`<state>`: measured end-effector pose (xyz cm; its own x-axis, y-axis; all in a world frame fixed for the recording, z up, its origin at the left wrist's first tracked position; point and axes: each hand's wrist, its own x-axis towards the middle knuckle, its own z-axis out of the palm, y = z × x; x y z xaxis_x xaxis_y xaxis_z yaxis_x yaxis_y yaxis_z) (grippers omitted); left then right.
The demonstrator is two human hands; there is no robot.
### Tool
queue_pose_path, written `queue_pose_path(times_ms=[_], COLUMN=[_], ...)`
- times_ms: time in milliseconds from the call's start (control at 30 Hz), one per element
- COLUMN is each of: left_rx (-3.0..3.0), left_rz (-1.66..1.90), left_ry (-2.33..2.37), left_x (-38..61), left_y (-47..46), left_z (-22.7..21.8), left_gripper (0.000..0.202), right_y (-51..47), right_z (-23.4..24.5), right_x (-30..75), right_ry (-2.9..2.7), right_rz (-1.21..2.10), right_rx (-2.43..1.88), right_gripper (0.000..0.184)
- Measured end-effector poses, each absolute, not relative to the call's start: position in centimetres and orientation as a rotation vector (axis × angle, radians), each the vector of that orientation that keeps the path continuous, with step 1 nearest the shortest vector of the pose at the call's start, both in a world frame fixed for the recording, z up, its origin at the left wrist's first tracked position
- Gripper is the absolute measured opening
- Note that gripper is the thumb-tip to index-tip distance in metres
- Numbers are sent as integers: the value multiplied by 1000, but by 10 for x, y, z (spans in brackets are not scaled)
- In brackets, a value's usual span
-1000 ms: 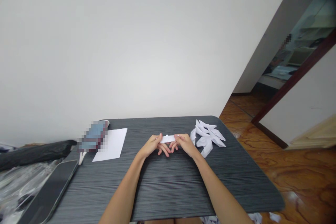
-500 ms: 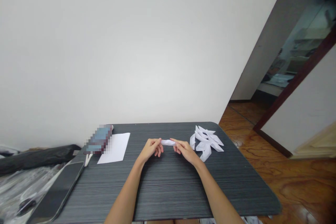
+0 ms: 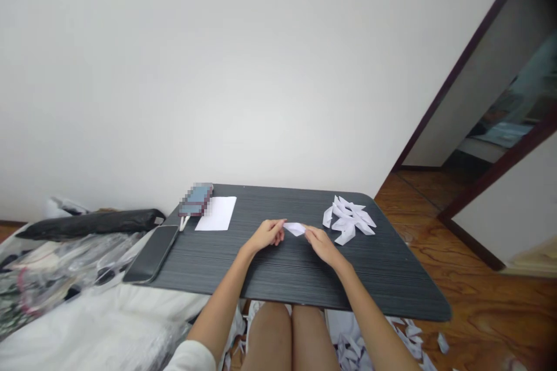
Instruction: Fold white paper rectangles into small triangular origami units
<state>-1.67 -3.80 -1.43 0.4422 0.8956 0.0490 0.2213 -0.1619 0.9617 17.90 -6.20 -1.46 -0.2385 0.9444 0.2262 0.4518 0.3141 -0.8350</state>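
A small folded white paper piece [image 3: 295, 228] is held between both hands just above the dark striped table [image 3: 278, 278]. My left hand [image 3: 266, 234] pinches its left end with closed fingers. My right hand [image 3: 318, 240] pinches its right end, fingers curled. To the right of my right hand lies a pile of several folded white paper pieces [image 3: 348, 220]. A flat white sheet [image 3: 216, 213] rests at the table's far left.
A dark phone [image 3: 151, 253] hangs over the table's left edge, beside a blurred box [image 3: 195, 199]. Clear plastic bags [image 3: 65, 272] and a black roll [image 3: 91, 222] lie on the left. Paper scraps [image 3: 409, 336] litter the wooden floor under the table. A doorway opens at right.
The paper has gone from a long flat strip to a shorter folded, pointed shape between my fingers. The camera has pulled back and tilted down, showing my knees and the floor scraps.
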Motion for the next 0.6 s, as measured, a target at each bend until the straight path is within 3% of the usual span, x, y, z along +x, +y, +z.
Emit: queue_pose_path(times_ms=[200,367,600], left_rx=[2009,2225,2270], left_rz=[1131,904,665], left_ry=[1346,1424,1472], left_x=[-102,-184,-201], left_y=[-40,-44,-42], left_z=[-6,-3,-18], left_gripper=[33,43,49], right_y=[-73,-86,-71], right_z=[-2,6,-1], right_x=[216,242,228], right_ry=[-1849,-1848,-1910], right_rz=[577,151,-179], right_rx=[-1592,-2073,-1868], right_gripper=[39,48,42])
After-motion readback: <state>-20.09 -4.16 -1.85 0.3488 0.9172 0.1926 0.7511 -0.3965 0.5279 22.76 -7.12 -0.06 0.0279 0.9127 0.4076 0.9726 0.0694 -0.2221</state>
